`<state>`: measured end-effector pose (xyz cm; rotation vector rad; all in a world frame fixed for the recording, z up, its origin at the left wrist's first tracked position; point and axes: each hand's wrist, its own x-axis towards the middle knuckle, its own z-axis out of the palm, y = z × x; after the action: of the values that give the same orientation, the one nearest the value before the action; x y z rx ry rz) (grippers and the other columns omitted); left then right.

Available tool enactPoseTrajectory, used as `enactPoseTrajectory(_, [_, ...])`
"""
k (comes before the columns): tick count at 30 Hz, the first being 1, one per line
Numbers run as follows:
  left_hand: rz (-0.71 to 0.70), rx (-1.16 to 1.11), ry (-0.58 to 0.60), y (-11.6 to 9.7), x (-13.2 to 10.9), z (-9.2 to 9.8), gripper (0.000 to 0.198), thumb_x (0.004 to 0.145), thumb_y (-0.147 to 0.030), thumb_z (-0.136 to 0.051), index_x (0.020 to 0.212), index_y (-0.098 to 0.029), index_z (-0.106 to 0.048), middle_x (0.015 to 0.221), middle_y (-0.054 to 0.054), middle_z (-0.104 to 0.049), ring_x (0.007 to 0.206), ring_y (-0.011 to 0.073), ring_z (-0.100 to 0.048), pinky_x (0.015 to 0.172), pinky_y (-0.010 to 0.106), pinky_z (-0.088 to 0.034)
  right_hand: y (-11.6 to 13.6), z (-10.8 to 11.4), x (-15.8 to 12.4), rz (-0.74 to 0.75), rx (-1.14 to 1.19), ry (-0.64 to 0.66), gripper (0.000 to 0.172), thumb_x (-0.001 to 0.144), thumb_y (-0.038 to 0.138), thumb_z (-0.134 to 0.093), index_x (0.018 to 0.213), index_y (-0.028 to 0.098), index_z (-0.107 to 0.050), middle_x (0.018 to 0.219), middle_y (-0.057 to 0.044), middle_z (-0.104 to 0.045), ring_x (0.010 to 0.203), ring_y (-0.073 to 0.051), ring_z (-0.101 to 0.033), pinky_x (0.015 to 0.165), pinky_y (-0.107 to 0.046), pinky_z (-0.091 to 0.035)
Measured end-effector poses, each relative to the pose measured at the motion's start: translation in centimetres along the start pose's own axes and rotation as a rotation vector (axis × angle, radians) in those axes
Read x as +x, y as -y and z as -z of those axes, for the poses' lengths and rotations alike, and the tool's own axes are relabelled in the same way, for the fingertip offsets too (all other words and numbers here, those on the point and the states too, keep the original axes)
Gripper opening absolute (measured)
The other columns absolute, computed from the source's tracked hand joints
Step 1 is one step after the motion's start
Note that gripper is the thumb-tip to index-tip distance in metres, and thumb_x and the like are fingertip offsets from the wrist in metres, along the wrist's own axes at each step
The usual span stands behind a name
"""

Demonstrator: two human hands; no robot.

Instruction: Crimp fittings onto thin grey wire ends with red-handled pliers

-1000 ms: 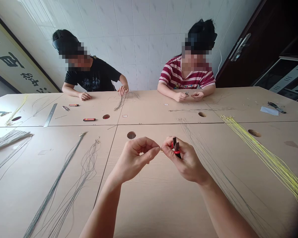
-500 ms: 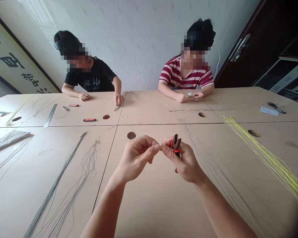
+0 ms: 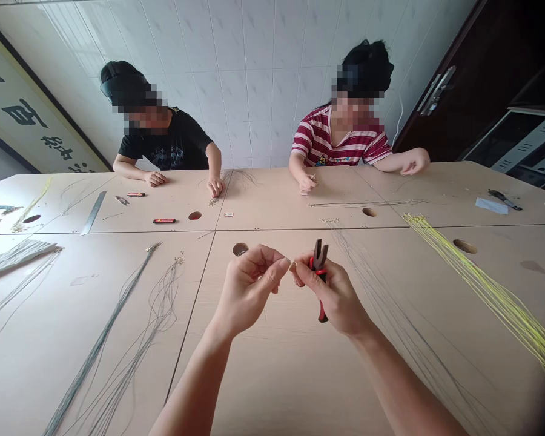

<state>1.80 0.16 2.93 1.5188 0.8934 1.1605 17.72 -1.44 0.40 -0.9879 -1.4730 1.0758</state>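
Observation:
My left hand (image 3: pixel 253 289) is closed in a pinch near the middle of the table, its thumb and forefinger on a small gold-coloured loop (image 3: pixel 293 264). Close on its right, my right hand (image 3: pixel 338 290) has its thumb and forefinger at the loop's other side. Pliers (image 3: pixel 320 266) with dark jaws and red-and-black handles are held in that same right hand. Their jaws point up and stand slightly apart. A thin cord seems to hang below my left fingers, too faint to follow.
On the left lie bundles of grey-green cords (image 3: pixel 113 327) and grey cords (image 3: pixel 149 327). Yellow cords (image 3: pixel 472 284) and thin grey cords (image 3: pixel 381 290) stretch across the right. Two people sit opposite. The tabletop has round holes (image 3: pixel 464 246), a ruler (image 3: pixel 93 212) and a red marker (image 3: pixel 164 221).
My fingertips and the gold loop have shifted slightly up and left. The pliers now stand more upright. The person opposite on the right has drawn their hands apart, one arm reaching out sideways.

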Motion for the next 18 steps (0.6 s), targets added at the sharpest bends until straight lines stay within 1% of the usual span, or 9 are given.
enactPoseTrajectory(3, [0.014, 0.009, -0.046, 0.1, 0.1, 0.2, 0.019, 0.087, -0.03, -0.062, 0.073, -0.017, -0.058, 0.061, -0.003, -0.055, 0.053, 0.0069, -0.046, 0.05, 0.02, -0.04, -0.3, 0.1, 0.2, 0.001, -0.182, -0.03, 0.029, 0.094, 0.045, -0.047, 0.079, 0.021, -0.051, 0.072, 0.0, -0.048, 0.066, -0.014, -0.044, 0.061, -0.029, -0.038])
enactPoseTrajectory(5, [0.018, 0.018, -0.06, 0.2, 0.1, 0.2, 0.019, 0.087, -0.029, -0.061, 0.073, -0.018, -0.058, 0.06, -0.003, -0.052, 0.054, 0.0073, -0.046, 0.051, 0.02, -0.04, -0.6, 0.0, 0.3, 0.031, -0.332, -0.055, 0.029, 0.095, 0.043, -0.046, 0.077, 0.021, -0.048, 0.07, 0.001, -0.047, 0.065, -0.014, -0.042, 0.06, -0.029, -0.037])
enactPoseTrajectory(10, [0.007, 0.029, -0.095, 0.3, 0.1, 0.1, 0.019, 0.087, -0.029, -0.061, 0.072, -0.018, -0.057, 0.059, -0.003, -0.052, 0.057, 0.0089, -0.047, 0.052, 0.021, -0.041, -1.3, 0.1, 0.5, 0.267, -0.666, -0.163, 0.033, 0.092, 0.029, -0.05, 0.065, 0.023, -0.031, 0.062, 0.002, -0.041, 0.063, -0.015, -0.038, 0.06, -0.029, -0.035])
enactPoseTrajectory(14, [0.012, 0.05, -0.12, 0.2, 0.2, 0.0, 0.02, 0.087, -0.029, -0.061, 0.071, -0.019, -0.056, 0.058, -0.003, -0.051, 0.057, 0.0097, -0.046, 0.051, 0.022, -0.042, -1.6, 0.4, 0.6, 0.385, -0.826, -0.214, 0.033, 0.088, 0.019, -0.051, 0.064, 0.023, -0.028, 0.058, 0.003, -0.039, 0.059, -0.015, -0.037, 0.059, -0.029, -0.032])
enactPoseTrajectory(18, [0.002, 0.067, -0.128, 0.2, 0.2, 0.0, 0.019, 0.086, -0.028, -0.061, 0.07, -0.019, -0.056, 0.058, -0.003, -0.051, 0.057, 0.0097, -0.046, 0.051, 0.021, -0.042, -1.7, 0.5, 0.6, 0.431, -0.889, -0.225, 0.03, 0.086, 0.016, -0.052, 0.065, 0.023, -0.032, 0.058, 0.003, -0.043, 0.059, -0.015, -0.039, 0.059, -0.029, -0.032])
